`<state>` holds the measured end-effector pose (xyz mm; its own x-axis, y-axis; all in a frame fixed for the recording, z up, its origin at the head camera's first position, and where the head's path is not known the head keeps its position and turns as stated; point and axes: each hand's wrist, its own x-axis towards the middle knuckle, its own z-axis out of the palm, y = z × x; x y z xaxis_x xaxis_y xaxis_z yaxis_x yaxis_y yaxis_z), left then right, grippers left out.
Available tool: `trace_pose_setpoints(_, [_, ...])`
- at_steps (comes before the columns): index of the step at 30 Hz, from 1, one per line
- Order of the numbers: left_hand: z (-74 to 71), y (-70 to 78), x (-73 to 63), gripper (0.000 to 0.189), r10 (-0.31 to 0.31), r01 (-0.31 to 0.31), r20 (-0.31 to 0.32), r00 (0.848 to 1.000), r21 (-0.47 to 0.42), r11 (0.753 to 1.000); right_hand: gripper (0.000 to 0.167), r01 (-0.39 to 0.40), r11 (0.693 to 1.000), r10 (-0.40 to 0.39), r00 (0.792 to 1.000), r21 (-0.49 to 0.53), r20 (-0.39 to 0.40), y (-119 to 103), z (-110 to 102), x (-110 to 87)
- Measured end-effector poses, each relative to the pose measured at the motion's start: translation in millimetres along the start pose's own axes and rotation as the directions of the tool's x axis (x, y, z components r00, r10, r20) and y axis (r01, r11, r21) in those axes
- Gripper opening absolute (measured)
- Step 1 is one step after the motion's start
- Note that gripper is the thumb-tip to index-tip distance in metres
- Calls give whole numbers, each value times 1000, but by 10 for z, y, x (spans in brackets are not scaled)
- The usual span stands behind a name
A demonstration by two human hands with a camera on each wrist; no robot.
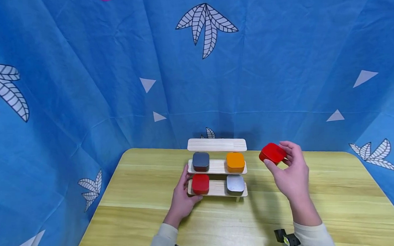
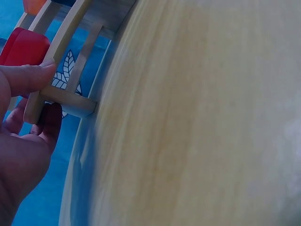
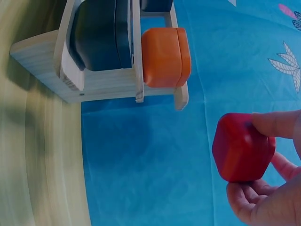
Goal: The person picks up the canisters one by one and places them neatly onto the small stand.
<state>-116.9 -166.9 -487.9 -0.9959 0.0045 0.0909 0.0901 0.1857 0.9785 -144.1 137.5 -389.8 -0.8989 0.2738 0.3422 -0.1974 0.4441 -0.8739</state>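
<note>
My right hand holds a red rounded-square tin between thumb and fingers, tilted in the air right of a three-tier wooden rack. At the rack's left end, my left hand grips the lowest shelf, its thumb on top in the left wrist view. Beside that thumb sits another red tin. A whitish-topped tin stands at the right of the same shelf. The middle shelf carries a dark blue tin on the left and an orange tin on the right. The top shelf is bare.
The rack stands on a light wooden table near its back edge. A blue curtain with leaf and triangle prints hangs behind and on both sides. Dark bands sit at both sleeve cuffs.
</note>
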Motion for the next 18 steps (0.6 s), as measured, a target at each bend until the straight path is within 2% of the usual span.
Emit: trace_pose_setpoints(18, [-7,30,-22,112,24,-24,2,1000,19,1000,67,34,999,-35,998,25,53,-52,110,-12])
